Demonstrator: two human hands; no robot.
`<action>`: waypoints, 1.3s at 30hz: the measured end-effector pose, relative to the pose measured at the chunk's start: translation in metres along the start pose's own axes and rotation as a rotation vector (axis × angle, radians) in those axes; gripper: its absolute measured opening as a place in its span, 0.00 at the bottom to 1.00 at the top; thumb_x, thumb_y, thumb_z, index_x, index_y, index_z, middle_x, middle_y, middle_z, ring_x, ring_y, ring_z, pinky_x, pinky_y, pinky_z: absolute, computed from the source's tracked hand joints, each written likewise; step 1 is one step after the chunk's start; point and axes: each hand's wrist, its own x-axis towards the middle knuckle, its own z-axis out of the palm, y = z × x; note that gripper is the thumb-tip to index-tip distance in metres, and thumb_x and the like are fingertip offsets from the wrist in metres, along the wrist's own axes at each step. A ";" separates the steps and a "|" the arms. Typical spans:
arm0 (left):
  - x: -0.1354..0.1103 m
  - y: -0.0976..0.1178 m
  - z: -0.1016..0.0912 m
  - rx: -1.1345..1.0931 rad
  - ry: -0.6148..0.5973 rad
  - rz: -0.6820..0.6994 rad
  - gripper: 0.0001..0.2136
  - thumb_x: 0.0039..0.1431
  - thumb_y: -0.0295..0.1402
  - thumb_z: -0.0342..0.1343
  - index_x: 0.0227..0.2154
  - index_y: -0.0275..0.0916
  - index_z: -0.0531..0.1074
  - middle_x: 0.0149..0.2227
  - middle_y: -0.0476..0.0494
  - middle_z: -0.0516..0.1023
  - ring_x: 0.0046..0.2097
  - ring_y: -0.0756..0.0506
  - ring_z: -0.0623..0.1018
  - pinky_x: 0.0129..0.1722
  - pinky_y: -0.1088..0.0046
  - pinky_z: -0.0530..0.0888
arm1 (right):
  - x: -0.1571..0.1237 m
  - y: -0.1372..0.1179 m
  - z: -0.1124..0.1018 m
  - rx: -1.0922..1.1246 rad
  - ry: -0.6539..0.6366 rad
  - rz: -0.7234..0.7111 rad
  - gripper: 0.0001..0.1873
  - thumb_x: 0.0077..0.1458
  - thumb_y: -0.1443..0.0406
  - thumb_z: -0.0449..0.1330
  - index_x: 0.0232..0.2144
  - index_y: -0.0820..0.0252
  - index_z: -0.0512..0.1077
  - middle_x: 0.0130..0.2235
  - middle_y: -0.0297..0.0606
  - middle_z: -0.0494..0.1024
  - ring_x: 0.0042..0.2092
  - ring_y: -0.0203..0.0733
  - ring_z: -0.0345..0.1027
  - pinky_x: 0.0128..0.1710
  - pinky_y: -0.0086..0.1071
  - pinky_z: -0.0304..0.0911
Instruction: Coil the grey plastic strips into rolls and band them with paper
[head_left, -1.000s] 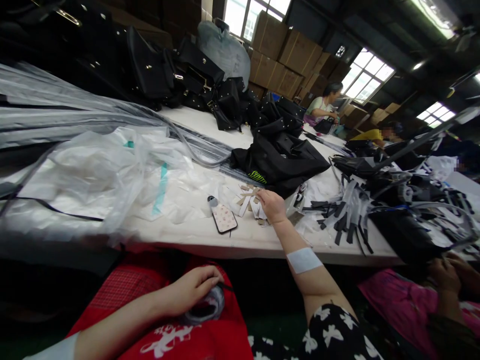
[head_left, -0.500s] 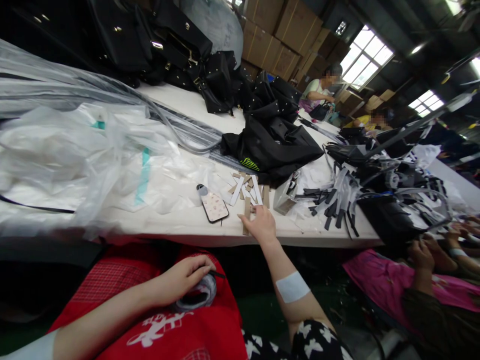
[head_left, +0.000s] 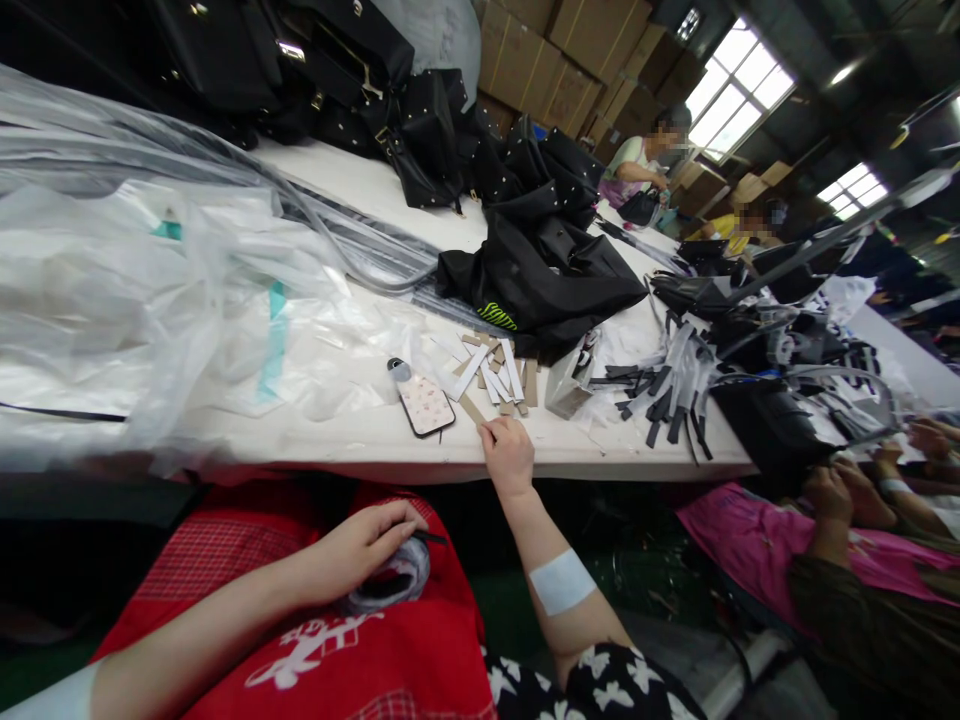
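Observation:
My right hand (head_left: pixel 508 455) rests at the near edge of the white table (head_left: pixel 360 445), fingers curled on the end of a brown cardboard strip (head_left: pixel 472 408). Just beyond lies a loose pile of white and brown strips (head_left: pixel 495 372). A phone with a patterned case (head_left: pixel 424 404) lies face down to the left of the hand. My left hand (head_left: pixel 364 545) is down on my red lap, fingers closed over a roll of grey-white material (head_left: pixel 394 582) with a thin black piece poking out.
Crumpled clear plastic bags (head_left: pixel 150 300) cover the table's left. Black bags (head_left: pixel 540 270) are heaped in the middle and back. Black and grey straps (head_left: pixel 664 385) lie at the right. Another person's hands (head_left: pixel 832 495) work at the right edge. Cardboard boxes (head_left: pixel 570 60) stand behind.
My right hand has drawn back from the strip pile toward the table's near edge, pulling a brown strip with it. The left hand stays on my lap. The view has tilted.

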 end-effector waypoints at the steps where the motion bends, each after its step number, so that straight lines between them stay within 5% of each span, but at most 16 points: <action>1: 0.000 -0.001 0.000 -0.002 -0.003 0.001 0.17 0.62 0.45 0.44 0.37 0.38 0.71 0.37 0.44 0.77 0.40 0.44 0.75 0.45 0.69 0.71 | -0.001 0.000 0.001 0.000 0.006 0.004 0.07 0.60 0.64 0.57 0.35 0.59 0.76 0.37 0.39 0.75 0.42 0.42 0.66 0.45 0.32 0.59; 16: -0.001 -0.006 -0.004 -0.009 0.000 0.008 0.17 0.62 0.46 0.44 0.38 0.38 0.71 0.37 0.45 0.77 0.40 0.44 0.75 0.45 0.69 0.71 | 0.023 0.005 -0.017 -0.123 -0.295 0.014 0.12 0.63 0.62 0.53 0.38 0.57 0.76 0.38 0.39 0.76 0.40 0.41 0.68 0.41 0.31 0.61; 23: -0.005 -0.008 -0.003 -0.015 0.004 0.030 0.17 0.62 0.45 0.44 0.38 0.38 0.71 0.37 0.45 0.77 0.40 0.44 0.75 0.45 0.69 0.71 | 0.024 0.003 -0.005 -0.256 -0.249 -0.096 0.11 0.64 0.67 0.50 0.38 0.64 0.72 0.40 0.46 0.73 0.42 0.44 0.65 0.42 0.35 0.61; 33: -0.008 -0.002 -0.003 -0.015 0.009 0.032 0.17 0.62 0.45 0.44 0.38 0.38 0.71 0.38 0.45 0.77 0.40 0.44 0.76 0.45 0.70 0.71 | 0.023 0.023 -0.010 -0.096 -0.255 -0.235 0.10 0.64 0.64 0.52 0.39 0.60 0.73 0.41 0.41 0.74 0.44 0.41 0.67 0.45 0.31 0.60; 39: -0.009 0.004 -0.002 0.013 0.002 0.034 0.18 0.61 0.45 0.44 0.37 0.37 0.71 0.37 0.44 0.77 0.40 0.44 0.76 0.45 0.69 0.71 | 0.029 0.028 -0.026 -0.087 -0.222 0.075 0.12 0.65 0.65 0.49 0.43 0.58 0.71 0.41 0.38 0.77 0.40 0.41 0.70 0.39 0.30 0.59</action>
